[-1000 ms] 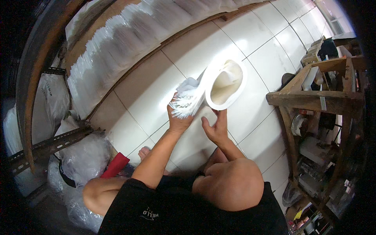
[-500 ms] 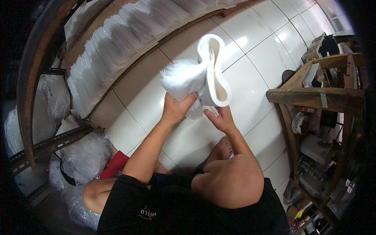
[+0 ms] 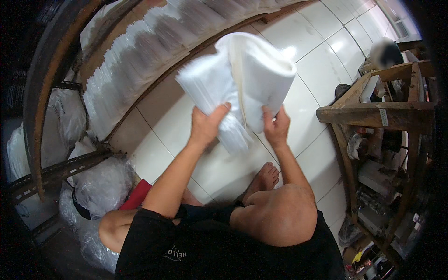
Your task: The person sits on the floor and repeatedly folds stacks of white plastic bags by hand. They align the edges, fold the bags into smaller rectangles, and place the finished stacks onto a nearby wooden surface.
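I hold a thick bundle of thin white plastic sheets or bags in the air before me, above the tiled floor. Its right part curls over in a smooth rounded fold, while the loose layered edges fan out at the left and below. A narrow beige strip runs across it between the two parts. My left hand grips the layered part, its thumb on top and fingers hidden behind. Closed on the lower edge of the curled part is my right hand, thumb against the near face.
A long row of stacked white plastic bundles lies along a wooden ledge at the far left. Clear plastic bags and a perforated metal bar are at the left. A wooden rack with assorted items stands at the right. White floor tiles lie below.
The bundle has turned and spread, so its curled part now opens wider to the right. My right hand has moved up and right and taken hold of its lower edge.
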Demonstrator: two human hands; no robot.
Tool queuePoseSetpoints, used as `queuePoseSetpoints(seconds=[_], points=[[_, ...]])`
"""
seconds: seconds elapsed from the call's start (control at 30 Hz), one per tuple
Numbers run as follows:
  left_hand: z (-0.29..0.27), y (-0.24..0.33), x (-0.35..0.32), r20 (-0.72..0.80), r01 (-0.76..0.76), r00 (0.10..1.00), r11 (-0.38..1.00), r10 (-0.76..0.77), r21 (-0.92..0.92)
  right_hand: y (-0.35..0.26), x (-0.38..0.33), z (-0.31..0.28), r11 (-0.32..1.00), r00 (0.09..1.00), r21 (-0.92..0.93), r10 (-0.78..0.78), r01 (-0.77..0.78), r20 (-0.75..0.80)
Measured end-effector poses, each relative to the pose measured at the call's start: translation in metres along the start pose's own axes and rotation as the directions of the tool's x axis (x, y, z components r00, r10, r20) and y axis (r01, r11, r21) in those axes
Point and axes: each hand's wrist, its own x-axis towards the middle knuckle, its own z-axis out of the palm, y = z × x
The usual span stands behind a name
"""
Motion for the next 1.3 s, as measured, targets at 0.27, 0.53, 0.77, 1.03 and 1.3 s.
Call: queuePoseSetpoints(seconds=[0.27,0.53,0.77,1.03,1.3], points=[[-0.052,0.015,0.016,0.011,0.298,0.949,0.888,-0.315,-0.351,-0.035,0.074,-0.067,0.971,0.991,-0.237,0.053,-0.022,0.126],[-0.056,0.037,0.017,0.050,0.413,0.888,0.744,-0.457,-0.525,-0.183,0.132,-0.091,0.843,0.972,-0.518,-0.024,0.147,0.236],[-0.082,0.097,-0.013,0.256,0.611,0.767,0.551,-0.588,-0.568,-0.324,0.136,-0.094,0.765,0.970,-0.620,-0.025,0.173,0.241],[-0.103,0.237,-0.042,0.376,0.772,0.622,0.459,-0.686,-0.439,-0.509,0.147,-0.178,0.782,0.958,-0.622,0.143,0.045,0.249],[-0.034,0.516,-0.148,0.594,0.664,0.713,0.632,-0.374,-0.400,-0.672,0.152,-0.438,0.852,0.943,-0.448,0.328,-0.270,0.054]])
